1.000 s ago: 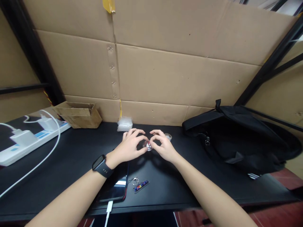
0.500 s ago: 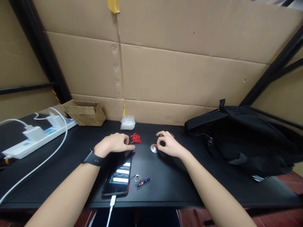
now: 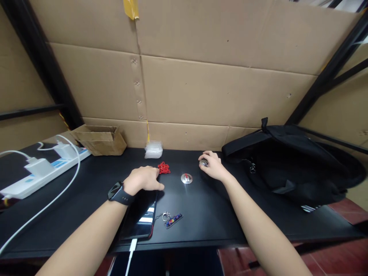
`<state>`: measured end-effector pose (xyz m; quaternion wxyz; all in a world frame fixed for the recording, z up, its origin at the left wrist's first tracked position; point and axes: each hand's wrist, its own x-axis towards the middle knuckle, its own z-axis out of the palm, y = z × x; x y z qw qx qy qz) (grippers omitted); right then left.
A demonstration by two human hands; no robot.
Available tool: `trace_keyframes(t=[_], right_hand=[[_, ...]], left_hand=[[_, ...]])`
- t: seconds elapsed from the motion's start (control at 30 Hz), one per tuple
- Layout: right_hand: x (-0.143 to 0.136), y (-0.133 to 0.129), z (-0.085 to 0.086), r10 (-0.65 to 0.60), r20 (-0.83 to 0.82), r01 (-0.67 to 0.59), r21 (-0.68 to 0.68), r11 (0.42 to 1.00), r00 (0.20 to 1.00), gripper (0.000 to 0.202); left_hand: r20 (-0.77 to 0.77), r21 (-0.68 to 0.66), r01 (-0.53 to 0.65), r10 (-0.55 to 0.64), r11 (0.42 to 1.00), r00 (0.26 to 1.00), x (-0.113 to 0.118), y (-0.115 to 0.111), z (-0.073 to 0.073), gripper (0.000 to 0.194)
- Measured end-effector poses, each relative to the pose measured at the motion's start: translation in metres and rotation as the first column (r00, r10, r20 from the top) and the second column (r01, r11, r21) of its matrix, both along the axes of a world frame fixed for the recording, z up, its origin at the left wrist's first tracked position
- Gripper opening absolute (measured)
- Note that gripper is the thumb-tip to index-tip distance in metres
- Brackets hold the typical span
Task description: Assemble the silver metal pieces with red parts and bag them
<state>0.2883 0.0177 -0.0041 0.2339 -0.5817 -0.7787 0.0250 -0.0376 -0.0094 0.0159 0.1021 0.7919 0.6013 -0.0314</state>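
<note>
My right hand (image 3: 212, 164) has its fingers curled round the rim of a small round silver metal disc (image 3: 204, 163) at the back of the black desk. A second silver disc (image 3: 184, 180), with a small red piece at its centre, lies flat to the left of that hand. My left hand (image 3: 145, 178) is open, thumb apart from the fingers, above the top end of a dark phone (image 3: 139, 220). Its fingertips reach the edge of a small heap of red loops (image 3: 164, 168); whether they touch is unclear.
A key ring with a colourful tag (image 3: 174, 221) lies right of the phone, which has a white cable (image 3: 131, 249). A power strip (image 3: 25, 183) and cardboard box (image 3: 106, 141) stand left. Clear plastic packets (image 3: 153, 149) lie behind. A black backpack (image 3: 287, 165) fills the right.
My right hand has moved from the disc with the red centre back and right to the other disc. The first disc now lies uncovered. My left hand has shifted slightly, still open.
</note>
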Motion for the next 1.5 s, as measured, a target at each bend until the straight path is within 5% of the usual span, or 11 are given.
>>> trace_keyframes(t=[0.5,0.8,1.13,1.5], right_hand=[[0.013,0.007,-0.008,-0.08,0.051,0.086,-0.129,0.988,0.995,0.038],[0.012,0.01,-0.008,-0.068,0.04,0.073,-0.126,0.989,0.997,0.039],[0.014,0.011,-0.008,-0.043,0.038,0.047,-0.122,0.991,0.998,0.036],[0.013,0.01,-0.006,-0.021,0.062,0.027,-0.11,0.994,0.998,0.033]], left_hand=[[0.039,0.082,-0.024,0.021,0.996,0.999,-0.014,0.002,-0.003,0.05],[0.134,0.452,-0.003,-0.065,0.892,0.989,-0.005,0.017,-0.01,0.047],[0.254,0.336,-0.055,-0.034,0.94,0.966,-0.002,0.039,-0.032,0.045],[0.368,0.386,-0.004,-0.15,0.922,0.917,0.007,0.035,-0.032,0.02]])
